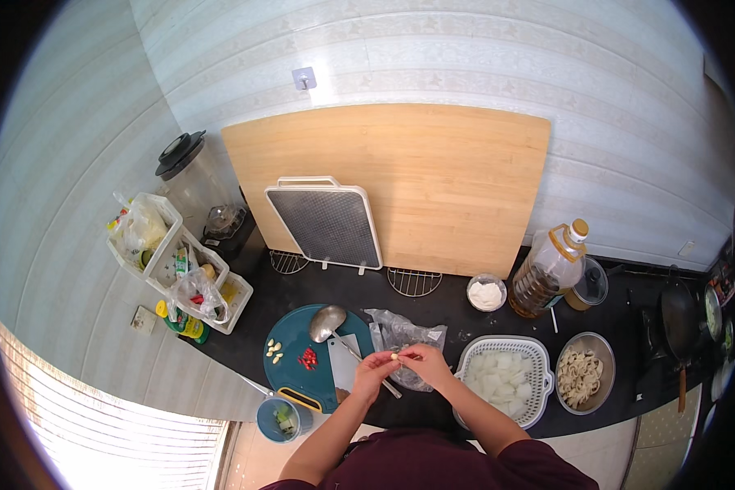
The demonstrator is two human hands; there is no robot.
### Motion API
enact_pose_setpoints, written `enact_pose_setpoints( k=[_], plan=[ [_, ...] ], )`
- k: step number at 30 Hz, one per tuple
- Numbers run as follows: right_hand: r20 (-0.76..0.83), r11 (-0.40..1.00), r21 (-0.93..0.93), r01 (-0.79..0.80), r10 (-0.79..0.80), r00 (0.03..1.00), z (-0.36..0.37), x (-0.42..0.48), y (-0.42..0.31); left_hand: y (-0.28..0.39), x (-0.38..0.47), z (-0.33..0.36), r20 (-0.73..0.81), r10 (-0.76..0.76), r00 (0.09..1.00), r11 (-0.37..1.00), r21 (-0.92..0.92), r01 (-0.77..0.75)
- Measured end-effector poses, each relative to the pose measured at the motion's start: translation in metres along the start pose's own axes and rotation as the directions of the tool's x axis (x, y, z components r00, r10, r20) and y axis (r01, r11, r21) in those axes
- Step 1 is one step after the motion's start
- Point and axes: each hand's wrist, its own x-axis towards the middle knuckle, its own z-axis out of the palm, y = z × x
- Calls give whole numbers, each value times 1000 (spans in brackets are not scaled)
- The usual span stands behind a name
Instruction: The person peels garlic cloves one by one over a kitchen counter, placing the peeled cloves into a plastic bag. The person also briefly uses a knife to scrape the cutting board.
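Observation:
My left hand (373,371) and my right hand (427,362) meet at the fingertips on a small pale garlic clove (394,356). Below them lies a crumpled clear plastic bag (404,334). On the round teal cutting board (300,380) to the left are several peeled garlic cloves (274,350), chopped red chili (308,359) and a cleaver (343,364), its handle partly hidden by my left arm. A metal ladle (327,323) rests bowl-up across the board, its handle passing beneath my left hand.
Right of my hands stand a white basket of pale chunks (549,383), a steel bowl of pale strips (609,373), an oil bottle (542,275) and a bowl of white powder (486,295). At left are a blue bin (268,422), scissors (254,384) and tiered white baskets (242,306).

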Motion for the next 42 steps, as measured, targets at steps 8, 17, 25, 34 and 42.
enact_pose_setpoints(
  k=[8,17,25,34,42],
  plan=[
    [33,967,-204,150,-146,989,-2,-1,-6,2,-3,1,-36,56,998,995,89,-53],
    [3,994,-103,45,-45,999,-1,-2,-9,3,-3,3,-10,47,999,994,98,-46],
    [44,994,-105,42,-37,998,-6,-2,-10,4,-2,2,9,61,998,977,206,-62],
    [55,985,-159,73,-65,996,-8,-1,-17,6,-3,2,38,41,998,978,204,-48],
    [55,987,-141,82,-75,996,-7,-1,-17,6,-2,3,18,39,999,958,283,-42]
  ],
)
